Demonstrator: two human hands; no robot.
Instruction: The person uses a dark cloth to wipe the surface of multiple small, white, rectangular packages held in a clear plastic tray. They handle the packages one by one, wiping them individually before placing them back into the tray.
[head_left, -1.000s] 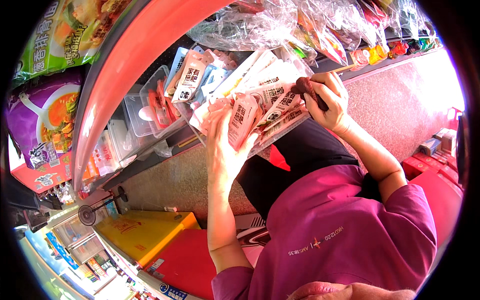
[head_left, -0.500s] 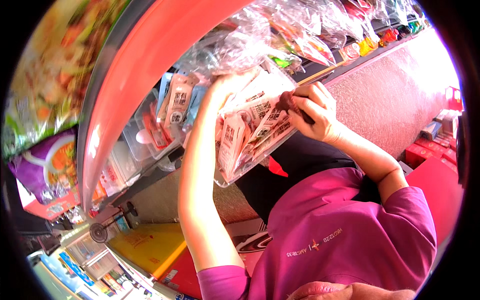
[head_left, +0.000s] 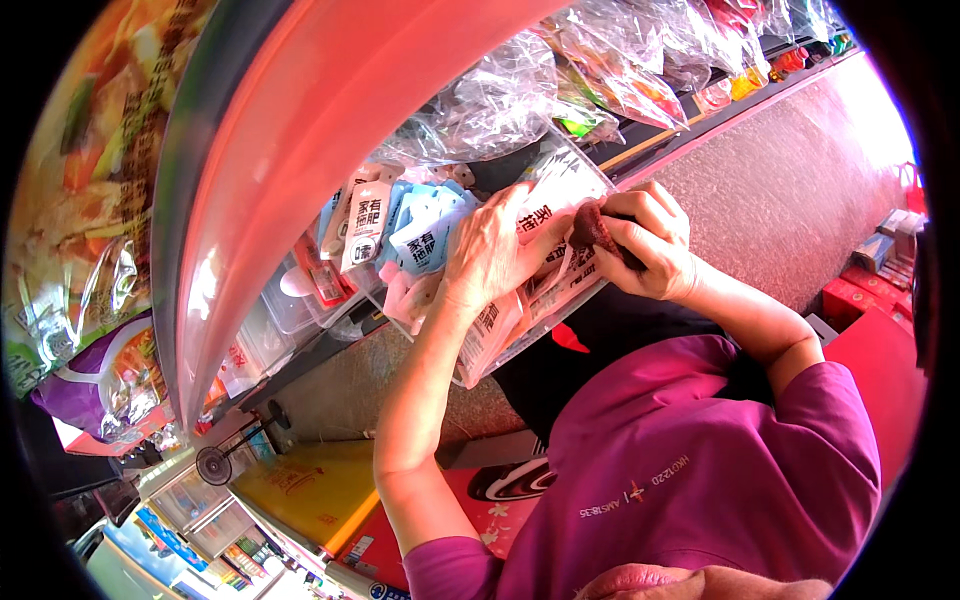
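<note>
A clear plastic box (head_left: 590,162) of small pink-and-white snack packets (head_left: 490,328) stands tilted before me. Over it lies my left hand (head_left: 492,248), back upward and fingers stretched toward the packets and the cloth. My right hand (head_left: 655,240), at the box's right side, is closed on a bunched dark brown cloth (head_left: 592,228). The cloth hangs over the packets close to my left fingertips; whether they touch it I cannot tell. To the left of my left hand, blue packets (head_left: 425,238) and a white packet (head_left: 368,222) fill a neighbouring box.
A curved red panel (head_left: 330,80) arches close over the upper left. Clear bags of goods (head_left: 630,70) line the shelf behind the box. Red cartons (head_left: 870,295) are stacked at the far right. A yellow box (head_left: 305,490) stands at the lower left.
My left hand has drawn back from the box's far side to above its packets, uncovering the blue packets. My right hand keeps the cloth, shifted slightly right and down.
</note>
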